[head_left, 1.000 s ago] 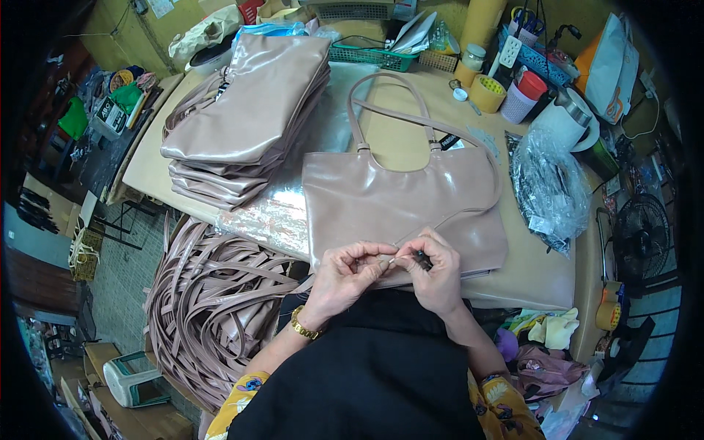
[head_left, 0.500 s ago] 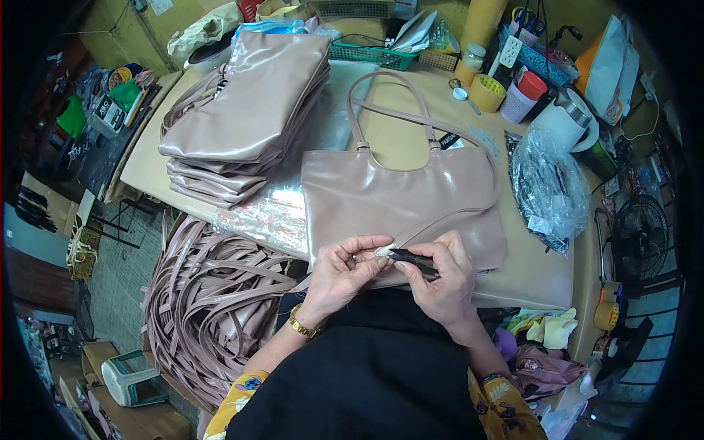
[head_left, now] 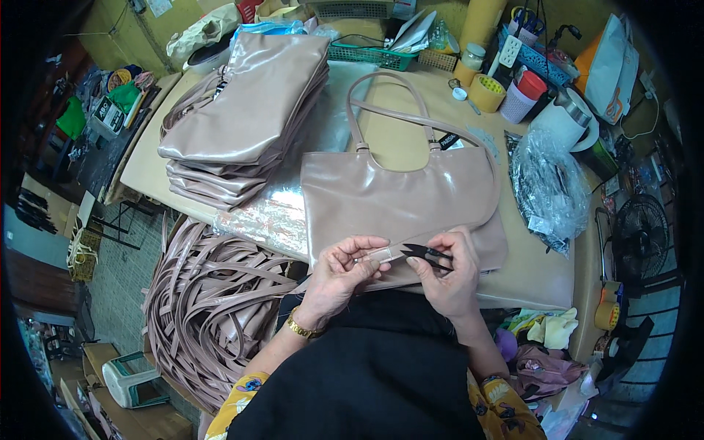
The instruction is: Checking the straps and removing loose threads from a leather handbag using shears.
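The end of a narrow, glossy dusty-pink strap is pinched between the thumb and fingers of the left hand, above the lower front of a flat-lying dusty-pink faux-leather handbag. Small black metal thread snips are grasped in the right hand, their blades parted and pointed leftward, just beside the strap end. The strap's long axis is slanted up and rightward from the left fingertips, the nearer hand; whether it is touched by the blades cannot be told.

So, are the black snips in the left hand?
No, the black snips are in the right hand and point toward the left hand.
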Motion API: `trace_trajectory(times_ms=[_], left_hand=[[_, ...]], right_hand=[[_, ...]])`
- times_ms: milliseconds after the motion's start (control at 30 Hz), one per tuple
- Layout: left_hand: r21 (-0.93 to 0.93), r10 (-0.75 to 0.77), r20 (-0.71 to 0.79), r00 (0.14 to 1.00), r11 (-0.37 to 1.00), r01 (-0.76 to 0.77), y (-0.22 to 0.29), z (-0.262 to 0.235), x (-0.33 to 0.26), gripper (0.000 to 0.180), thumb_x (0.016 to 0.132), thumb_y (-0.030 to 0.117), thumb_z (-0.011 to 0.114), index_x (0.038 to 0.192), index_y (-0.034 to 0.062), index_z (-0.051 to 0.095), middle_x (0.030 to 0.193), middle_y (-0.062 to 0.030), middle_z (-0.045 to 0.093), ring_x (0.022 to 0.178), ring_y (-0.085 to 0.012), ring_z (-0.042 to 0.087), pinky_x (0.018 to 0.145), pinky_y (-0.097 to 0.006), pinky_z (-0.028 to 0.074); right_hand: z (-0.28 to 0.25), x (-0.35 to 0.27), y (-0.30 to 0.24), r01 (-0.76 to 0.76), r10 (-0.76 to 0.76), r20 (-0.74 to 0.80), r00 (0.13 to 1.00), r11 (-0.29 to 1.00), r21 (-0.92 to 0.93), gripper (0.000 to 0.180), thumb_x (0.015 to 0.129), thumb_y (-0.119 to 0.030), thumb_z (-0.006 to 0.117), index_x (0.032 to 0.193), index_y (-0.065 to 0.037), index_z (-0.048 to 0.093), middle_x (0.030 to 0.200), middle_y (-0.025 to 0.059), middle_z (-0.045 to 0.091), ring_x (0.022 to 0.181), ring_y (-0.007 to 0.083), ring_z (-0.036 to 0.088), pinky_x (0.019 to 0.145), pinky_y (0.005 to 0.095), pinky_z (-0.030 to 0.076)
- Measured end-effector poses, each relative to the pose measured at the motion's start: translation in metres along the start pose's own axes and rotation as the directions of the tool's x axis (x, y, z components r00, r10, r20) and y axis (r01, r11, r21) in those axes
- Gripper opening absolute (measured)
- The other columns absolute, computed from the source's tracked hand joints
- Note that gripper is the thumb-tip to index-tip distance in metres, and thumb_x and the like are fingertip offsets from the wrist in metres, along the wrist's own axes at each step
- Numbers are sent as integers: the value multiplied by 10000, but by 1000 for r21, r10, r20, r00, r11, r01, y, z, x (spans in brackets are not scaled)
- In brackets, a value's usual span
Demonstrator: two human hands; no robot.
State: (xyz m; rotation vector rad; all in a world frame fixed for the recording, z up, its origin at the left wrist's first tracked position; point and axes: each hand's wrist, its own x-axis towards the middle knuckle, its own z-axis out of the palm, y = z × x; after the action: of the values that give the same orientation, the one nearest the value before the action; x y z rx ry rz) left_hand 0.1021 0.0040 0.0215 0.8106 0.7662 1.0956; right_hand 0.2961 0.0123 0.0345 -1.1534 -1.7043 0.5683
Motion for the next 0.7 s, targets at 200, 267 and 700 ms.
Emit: trace_trajectory(times_ms=[200, 267, 700], left_hand=[[39, -51, 9, 999, 998, 51, 2, -9, -10, 242, 871, 43, 603, 1109, 44, 642, 914, -22, 635, 762, -72, 556, 707, -194, 454], [459, 235, 34, 971, 860, -224, 6, -2, -10, 255, 844, 52, 626, 1097, 67, 658, 906, -30, 635, 787, -102, 568, 710, -225, 463], [401, 784, -563, 262, 536, -743, 175, -203, -112, 270, 884, 56, 497, 1110, -87, 536, 1072, -173, 613, 872, -191, 638, 806, -321, 549]], right_hand=[[-3, 12, -15, 240, -266, -65, 962, 932, -273, 329, 679, -133, 772, 955, -40, 617, 833, 88, 571, 707, 222, 636, 547, 325, 494], [-3, 17, 8, 376, -363, 102, 926, 911, -171, 334, 667, -81, 745, 972, -47, 613, 789, 72, 590, 671, 223, 635, 549, 324, 494], [-140, 106, 18, 123, 97, 486, 869, 908, -401, 137, 650, -38, 699, 775, -28, 644, 697, 143, 623, 645, 267, 630, 590, 325, 471]])
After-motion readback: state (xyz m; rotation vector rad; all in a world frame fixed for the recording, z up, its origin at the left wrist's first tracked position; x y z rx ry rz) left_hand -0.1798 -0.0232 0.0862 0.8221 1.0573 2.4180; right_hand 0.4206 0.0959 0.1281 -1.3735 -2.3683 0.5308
